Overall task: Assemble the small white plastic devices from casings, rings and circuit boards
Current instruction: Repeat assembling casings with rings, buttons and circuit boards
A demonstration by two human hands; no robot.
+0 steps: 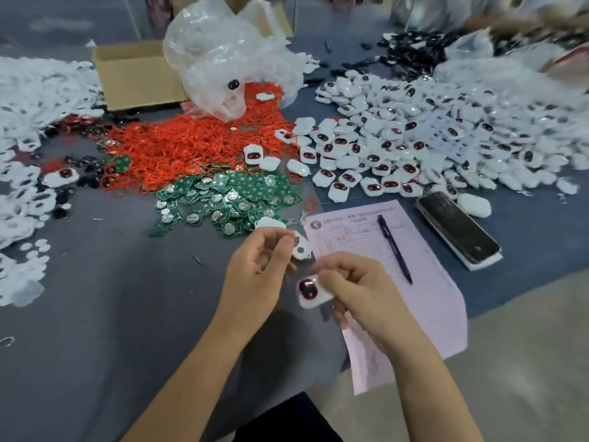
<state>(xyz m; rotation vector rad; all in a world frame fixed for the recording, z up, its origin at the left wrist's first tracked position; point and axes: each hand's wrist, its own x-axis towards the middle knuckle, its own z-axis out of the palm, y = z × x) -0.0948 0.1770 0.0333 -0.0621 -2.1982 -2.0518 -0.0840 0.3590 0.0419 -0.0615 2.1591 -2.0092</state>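
Head view: both hands work low at the centre of the grey bench (95,314). The left hand (255,269) has its fingers (283,247) curled and pinching a white back shell (301,248); a small round metal part shows inside that shell, though blur hides what exactly it is. The right hand (357,288), at about 4 o'clock from the left, has its fingers curled round a white front shell (310,290) with a dark red-rimmed window facing up. The two shells are near each other but apart, so this device is not yet closed.

At 12 o'clock from the hands lies a heap of green circuit boards (229,196), and beyond it a wide spread of red rings (191,145). At 2 o'clock a big heap of white devices with dark windows (398,148) covers the bench; I judge these finished, so a good share of the work looks done. At 9 to 10 o'clock a blurred pile of white shells (22,193) waits, so much appears left.

A pink form (398,298) with a pen (395,250) lies at 3 o'clock.
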